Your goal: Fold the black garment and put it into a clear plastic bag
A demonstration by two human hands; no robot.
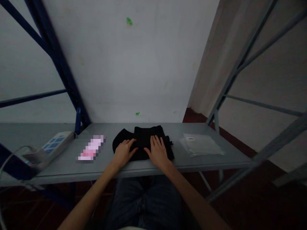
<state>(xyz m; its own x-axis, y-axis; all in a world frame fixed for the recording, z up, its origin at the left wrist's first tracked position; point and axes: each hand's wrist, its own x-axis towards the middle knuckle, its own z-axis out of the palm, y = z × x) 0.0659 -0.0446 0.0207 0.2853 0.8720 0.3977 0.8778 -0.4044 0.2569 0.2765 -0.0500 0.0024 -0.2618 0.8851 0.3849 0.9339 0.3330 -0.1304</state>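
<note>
A black garment (144,135) lies folded on the grey metal shelf (67,163) in front of me. My left hand (123,151) rests flat on the garment's left part, fingers spread. My right hand (158,150) lies palm down on its middle, fingers pointing away from me. Neither hand grips the cloth.
A stack of clear plastic bags (200,144) lies to the right of the garment. To the left are a blurred pink item (91,148) and a white power strip (51,147) with cables. Blue rack posts (64,73) stand at left, grey ones (230,80) at right, a white wall behind.
</note>
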